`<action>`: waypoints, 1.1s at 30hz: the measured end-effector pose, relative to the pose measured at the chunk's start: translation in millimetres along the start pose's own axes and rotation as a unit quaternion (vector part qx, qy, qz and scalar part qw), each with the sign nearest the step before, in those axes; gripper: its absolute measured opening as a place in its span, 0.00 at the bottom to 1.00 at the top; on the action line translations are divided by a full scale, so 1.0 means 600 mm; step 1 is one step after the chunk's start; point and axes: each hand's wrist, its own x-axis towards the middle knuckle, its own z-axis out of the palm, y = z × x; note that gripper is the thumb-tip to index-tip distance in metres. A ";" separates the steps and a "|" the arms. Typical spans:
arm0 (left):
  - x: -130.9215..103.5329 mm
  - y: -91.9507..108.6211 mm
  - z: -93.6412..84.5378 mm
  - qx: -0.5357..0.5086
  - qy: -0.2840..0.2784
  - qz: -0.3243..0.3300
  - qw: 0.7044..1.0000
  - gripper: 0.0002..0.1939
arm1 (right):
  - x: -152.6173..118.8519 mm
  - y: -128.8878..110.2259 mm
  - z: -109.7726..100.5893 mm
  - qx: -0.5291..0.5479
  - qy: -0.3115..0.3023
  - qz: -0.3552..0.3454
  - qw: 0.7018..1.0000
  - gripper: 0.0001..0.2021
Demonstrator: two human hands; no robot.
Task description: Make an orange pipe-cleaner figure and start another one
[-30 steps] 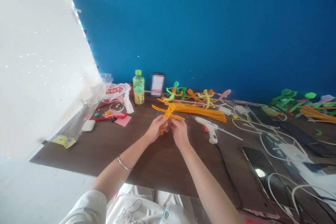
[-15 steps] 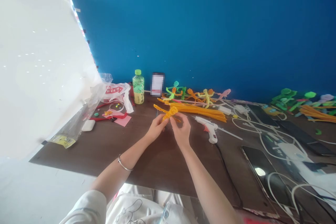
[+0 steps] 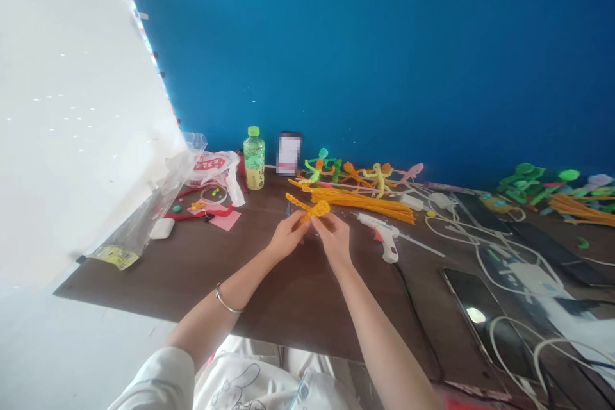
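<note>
An orange pipe-cleaner figure (image 3: 319, 208) with a round coiled end and a twisted arm pointing up-left is held between both hands over the table. My left hand (image 3: 288, 235) pinches its lower left part. Fingers of my right hand (image 3: 334, 237) are closed on its lower right side, just below the coil. The fingertips nearly meet and hide the figure's lower part. Behind the hands lies a bundle of orange pipe cleaners (image 3: 362, 204). A white glue gun (image 3: 384, 235) rests to the right of my right hand.
A green-capped bottle (image 3: 254, 160) and a phone (image 3: 289, 154) stand at the back. Colourful pipe-cleaner figures (image 3: 379, 178) line the wall. Pink paper (image 3: 225, 220), a white case (image 3: 162, 229) and plastic bags (image 3: 211, 170) lie left. Cables and a dark phone (image 3: 483, 314) lie right.
The orange figure has shifted slightly right and turned in my fingers, its coiled end now lower and further right. Both hands remain closed on it.
</note>
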 end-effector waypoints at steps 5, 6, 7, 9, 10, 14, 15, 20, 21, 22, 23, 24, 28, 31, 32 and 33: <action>-0.001 0.008 -0.007 0.083 0.022 0.017 0.996 0.14 | 0.000 0.002 -0.001 0.003 0.008 -0.004 1.000 0.12; -0.001 0.012 -0.008 0.064 0.018 0.012 0.998 0.15 | 0.001 0.003 -0.001 -0.001 0.007 -0.005 1.000 0.12; 0.001 0.016 -0.008 0.031 0.010 0.002 0.999 0.16 | 0.001 0.004 -0.001 -0.008 0.004 -0.006 1.000 0.12; 0.003 0.023 -0.009 -0.057 -0.005 -0.032 0.998 0.18 | 0.003 0.006 -0.002 -0.029 -0.002 -0.012 0.999 0.11; 0.005 0.025 -0.010 -0.097 -0.004 -0.051 0.994 0.19 | 0.003 0.006 -0.003 -0.042 -0.004 -0.017 0.999 0.12; 0.010 0.019 -0.013 -0.192 0.011 -0.104 0.976 0.19 | 0.004 0.004 -0.003 -0.083 -0.007 -0.030 0.996 0.12; 0.010 0.014 -0.013 -0.211 0.009 -0.111 0.971 0.18 | 0.004 0.002 -0.003 -0.086 -0.007 -0.030 0.996 0.12; 0.014 0.000 -0.017 -0.316 -0.024 -0.131 0.939 0.15 | 0.002 -0.009 -0.003 -0.080 -0.017 -0.017 0.996 0.11; 0.014 0.000 -0.018 -0.328 -0.027 -0.138 0.934 0.14 | 0.002 -0.011 -0.003 -0.077 -0.021 -0.015 0.997 0.11; 0.014 0.001 -0.019 -0.337 -0.029 -0.146 0.930 0.14 | 0.002 -0.012 -0.003 -0.075 -0.024 -0.013 0.997 0.11; 0.015 0.003 -0.019 -0.343 -0.028 -0.153 0.926 0.14 | 0.002 -0.012 -0.004 -0.074 -0.027 -0.012 0.997 0.11; 0.015 0.004 -0.020 -0.349 -0.028 -0.159 0.923 0.13 | 0.002 -0.012 -0.004 -0.073 -0.029 -0.010 0.997 0.11; 0.015 0.008 -0.021 -0.365 -0.024 -0.169 0.915 0.12 | 0.003 -0.013 -0.006 -0.073 -0.040 -0.010 0.996 0.13; 0.016 0.004 -0.022 -0.362 -0.022 -0.171 0.916 0.12 | 0.004 -0.013 -0.007 -0.079 -0.048 -0.010 0.996 0.13; 0.016 0.002 -0.023 -0.361 -0.022 -0.170 0.917 0.12 | 0.004 -0.013 -0.007 -0.081 -0.048 -0.009 0.996 0.13; 0.016 0.000 -0.023 -0.361 -0.023 -0.169 0.917 0.12 | 0.004 -0.013 -0.007 -0.083 -0.046 -0.007 0.995 0.13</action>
